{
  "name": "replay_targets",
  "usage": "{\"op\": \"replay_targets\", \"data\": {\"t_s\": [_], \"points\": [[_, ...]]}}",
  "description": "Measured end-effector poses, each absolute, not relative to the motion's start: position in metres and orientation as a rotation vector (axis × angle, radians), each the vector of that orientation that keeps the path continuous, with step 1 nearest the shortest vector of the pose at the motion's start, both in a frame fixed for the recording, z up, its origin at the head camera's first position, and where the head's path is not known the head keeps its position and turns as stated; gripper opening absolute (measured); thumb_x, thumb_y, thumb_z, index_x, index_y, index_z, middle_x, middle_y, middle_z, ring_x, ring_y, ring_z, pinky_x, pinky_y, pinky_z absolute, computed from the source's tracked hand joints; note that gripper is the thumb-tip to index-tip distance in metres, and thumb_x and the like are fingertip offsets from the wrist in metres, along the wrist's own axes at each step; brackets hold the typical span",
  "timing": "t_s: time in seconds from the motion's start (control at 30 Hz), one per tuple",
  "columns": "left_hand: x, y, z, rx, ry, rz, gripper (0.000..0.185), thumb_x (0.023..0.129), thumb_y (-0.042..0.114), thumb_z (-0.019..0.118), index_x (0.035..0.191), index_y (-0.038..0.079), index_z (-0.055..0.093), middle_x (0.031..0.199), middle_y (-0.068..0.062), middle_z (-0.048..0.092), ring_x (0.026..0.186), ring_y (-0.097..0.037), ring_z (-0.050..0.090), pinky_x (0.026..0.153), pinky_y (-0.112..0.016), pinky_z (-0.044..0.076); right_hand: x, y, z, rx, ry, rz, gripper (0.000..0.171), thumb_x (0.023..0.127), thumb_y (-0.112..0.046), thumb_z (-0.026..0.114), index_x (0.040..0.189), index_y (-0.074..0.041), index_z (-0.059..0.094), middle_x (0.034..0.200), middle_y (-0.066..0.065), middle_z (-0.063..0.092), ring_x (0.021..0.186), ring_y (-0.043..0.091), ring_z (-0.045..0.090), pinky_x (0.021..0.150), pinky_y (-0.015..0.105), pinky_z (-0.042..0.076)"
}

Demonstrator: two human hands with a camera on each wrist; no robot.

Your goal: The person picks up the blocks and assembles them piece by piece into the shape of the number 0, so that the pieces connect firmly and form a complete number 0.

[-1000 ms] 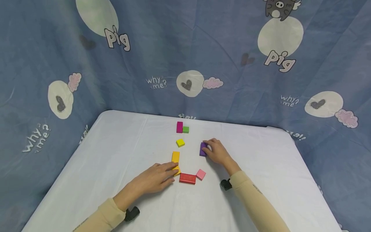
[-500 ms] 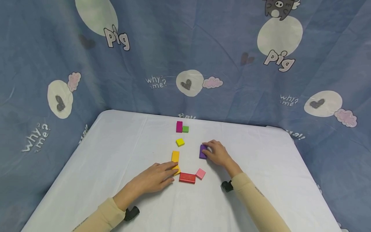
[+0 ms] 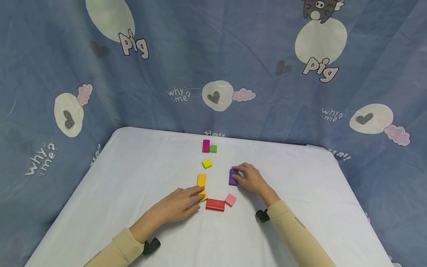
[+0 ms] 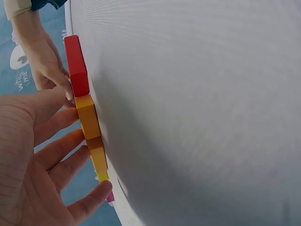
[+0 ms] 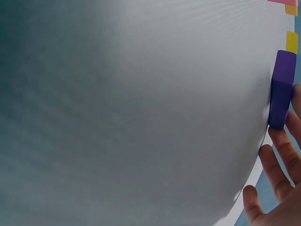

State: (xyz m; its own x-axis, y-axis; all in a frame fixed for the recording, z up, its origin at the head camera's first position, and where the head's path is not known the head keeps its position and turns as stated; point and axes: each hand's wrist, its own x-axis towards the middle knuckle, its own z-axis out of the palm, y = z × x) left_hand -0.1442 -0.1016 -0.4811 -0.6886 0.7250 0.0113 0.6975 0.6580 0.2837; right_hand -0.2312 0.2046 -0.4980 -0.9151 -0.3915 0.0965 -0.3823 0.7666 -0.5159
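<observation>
Since a second ago your right hand [image 3: 249,178] has drawn the purple block [image 3: 232,177] slightly toward you across the white table [image 3: 140,174], fingers curled over its far and right sides, while your left hand [image 3: 180,205] has stayed put. Purple block lies flat at mid-table, apart from the pink block [image 3: 230,200] nearer you and the orange block [image 3: 201,180] to its left. Left hand flat, fingers straight, tips touching the near end of the orange run just beside the red block [image 3: 215,204]; yellow block [image 3: 207,163], magenta block [image 3: 205,145] and green block [image 3: 213,148] sit farther back.
</observation>
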Motion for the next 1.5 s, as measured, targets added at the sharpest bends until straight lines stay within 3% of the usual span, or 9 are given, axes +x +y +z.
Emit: {"op": "replay_targets", "data": {"t_s": [1.5], "points": [[-0.145, -0.102, -0.484, 1.188, 2.784, 0.399, 0.044, 0.098, 0.035, 0.058, 0.135, 0.012, 0.060, 0.146, -0.006, 0.048, 0.133, -0.022, 0.044, 0.097, -0.044, 0.045, -0.213, 0.208, -0.497, -0.703, 2.900, -0.806, 0.034, 0.091, -0.028, 0.071, 0.122, -0.013, 0.069, 0.111, 0.001, 0.064, 0.114, 0.027, 0.055, 0.098, 0.054, 0.037]]}}
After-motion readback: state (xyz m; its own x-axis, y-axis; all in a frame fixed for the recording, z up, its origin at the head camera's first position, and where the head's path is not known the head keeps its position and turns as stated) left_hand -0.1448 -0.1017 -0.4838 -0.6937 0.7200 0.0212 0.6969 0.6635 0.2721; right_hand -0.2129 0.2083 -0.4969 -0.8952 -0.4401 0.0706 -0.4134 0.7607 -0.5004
